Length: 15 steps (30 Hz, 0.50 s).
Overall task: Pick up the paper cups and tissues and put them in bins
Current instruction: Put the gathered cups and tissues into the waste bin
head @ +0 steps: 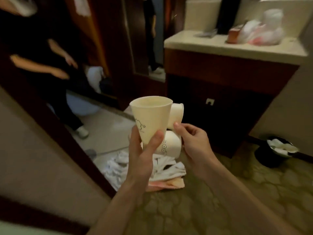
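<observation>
In the head view I see my left grip (144, 150) clamped round an upright paper cup (149, 116), my right grip (194, 141) pinching a second cup (177, 114) tipped sideways just beside it, a third cup (169, 145) between both grips, tissues (167, 167) beneath them, and a black bin (265, 158) well beyond the right grip.

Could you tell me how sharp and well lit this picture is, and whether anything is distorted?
Head view: dim, warm indoor light, no strong glare; the left hand, right hand and upright paper cup are fairly sharp; the mirror and the plastic bag on the counter are blurred; straight edges tilt and bow from the wide-angle lens.
</observation>
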{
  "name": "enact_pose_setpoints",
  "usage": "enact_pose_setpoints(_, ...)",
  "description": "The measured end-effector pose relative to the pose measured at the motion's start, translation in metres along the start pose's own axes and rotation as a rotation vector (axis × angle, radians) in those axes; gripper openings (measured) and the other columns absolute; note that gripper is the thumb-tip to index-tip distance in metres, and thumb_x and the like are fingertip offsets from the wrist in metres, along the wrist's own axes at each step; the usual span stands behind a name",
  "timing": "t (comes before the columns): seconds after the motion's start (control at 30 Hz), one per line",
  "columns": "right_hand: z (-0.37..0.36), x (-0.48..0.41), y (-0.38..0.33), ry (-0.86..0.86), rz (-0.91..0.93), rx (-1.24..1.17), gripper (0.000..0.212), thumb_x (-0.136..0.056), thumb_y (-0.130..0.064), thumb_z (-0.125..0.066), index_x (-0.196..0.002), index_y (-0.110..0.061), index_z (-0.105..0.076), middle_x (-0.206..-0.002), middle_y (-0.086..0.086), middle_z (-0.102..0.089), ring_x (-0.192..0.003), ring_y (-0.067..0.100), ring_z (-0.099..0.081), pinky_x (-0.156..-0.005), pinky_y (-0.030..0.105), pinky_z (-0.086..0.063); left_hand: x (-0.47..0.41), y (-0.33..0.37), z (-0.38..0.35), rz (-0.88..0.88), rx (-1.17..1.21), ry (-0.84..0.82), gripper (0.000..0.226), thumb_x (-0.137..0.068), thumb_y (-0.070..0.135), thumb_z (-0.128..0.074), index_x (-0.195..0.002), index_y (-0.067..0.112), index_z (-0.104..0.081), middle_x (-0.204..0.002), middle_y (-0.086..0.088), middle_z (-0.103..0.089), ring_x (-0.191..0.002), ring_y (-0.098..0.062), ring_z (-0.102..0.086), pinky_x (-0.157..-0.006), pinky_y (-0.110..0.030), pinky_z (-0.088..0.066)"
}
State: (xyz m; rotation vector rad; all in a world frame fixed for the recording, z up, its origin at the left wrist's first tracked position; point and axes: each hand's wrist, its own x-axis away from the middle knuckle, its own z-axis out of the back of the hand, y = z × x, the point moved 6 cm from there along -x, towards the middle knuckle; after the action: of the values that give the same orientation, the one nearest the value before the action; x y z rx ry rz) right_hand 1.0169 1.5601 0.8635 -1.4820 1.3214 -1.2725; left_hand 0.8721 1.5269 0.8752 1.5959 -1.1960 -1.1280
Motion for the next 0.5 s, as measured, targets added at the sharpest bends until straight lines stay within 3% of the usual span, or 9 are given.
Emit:
enact_pose_setpoints(0.07, 0.006, 0.012, -0.019, 0.050, 0.053, -0.030, 0.020, -0.090, -0.028, -0.067, -0.097, -0.010, -0.072, -0.091, 0.008, -0.075, -0.086, 0.027, -0.073, -0.071, 0.044, -0.061, -0.010, 0.019, -0.013, -0.058, -0.093, -0.038, 0.065, -0.070, 0.055, -0.072, -0.127, 0.028, -0.053, -0.130, -0.016, -0.053, -0.111, -0.031, -0.062, -0.082, -0.046, -0.058)
enact_pose_setpoints(0.17, 0.027, 0.030, -0.040, 0.133, 0.113, -0.061, 0.014, -0.088, -0.028, -0.067, -0.092, -0.015, -0.073, -0.085, 0.002, -0.076, -0.078, 0.020, -0.074, -0.060, 0.033, -0.060, -0.021, 0.043, -0.043, -0.153, -0.136, -0.156, 0.071, -0.067, 0.056, -0.070, -0.129, 0.028, -0.050, -0.131, -0.012, -0.052, -0.107, -0.021, -0.063, -0.073, -0.027, -0.056)
enact_pose_setpoints(0.23, 0.048, 0.043, -0.052, 0.190, 0.139, -0.101, 0.010, -0.087, -0.026, -0.068, -0.089, -0.018, -0.072, -0.081, -0.003, -0.076, -0.074, 0.014, -0.074, -0.054, 0.026, -0.057, -0.022, 0.055, -0.070, -0.195, -0.131, -0.286, 0.065, -0.069, 0.052, -0.069, -0.127, 0.034, -0.048, -0.129, -0.008, -0.054, -0.104, -0.016, -0.064, -0.072, -0.024, -0.055)
enact_pose_setpoints(0.37, 0.102, 0.061, -0.074, 0.285, 0.178, -0.160, 0.034, -0.070, -0.037, -0.072, -0.096, -0.014, -0.071, -0.090, -0.003, -0.076, -0.084, 0.014, -0.074, -0.065, 0.029, -0.060, -0.023, 0.057, -0.137, -0.174, -0.115, -0.526, 0.059, -0.071, 0.049, -0.068, -0.125, 0.037, -0.047, -0.111, 0.009, -0.065, -0.099, -0.008, -0.066, -0.071, -0.019, -0.055)
enact_pose_setpoints(0.5, 0.176, 0.070, -0.089, 0.409, 0.220, -0.200, 0.040, -0.068, -0.041, -0.073, -0.098, -0.015, -0.071, -0.094, -0.002, -0.076, -0.088, 0.015, -0.074, -0.067, 0.029, -0.060, -0.019, 0.039, -0.215, -0.146, -0.098, -0.664, 0.049, -0.069, 0.051, -0.071, -0.114, 0.049, -0.051, -0.107, 0.015, -0.066, -0.100, -0.008, -0.066, -0.071, -0.019, -0.055)
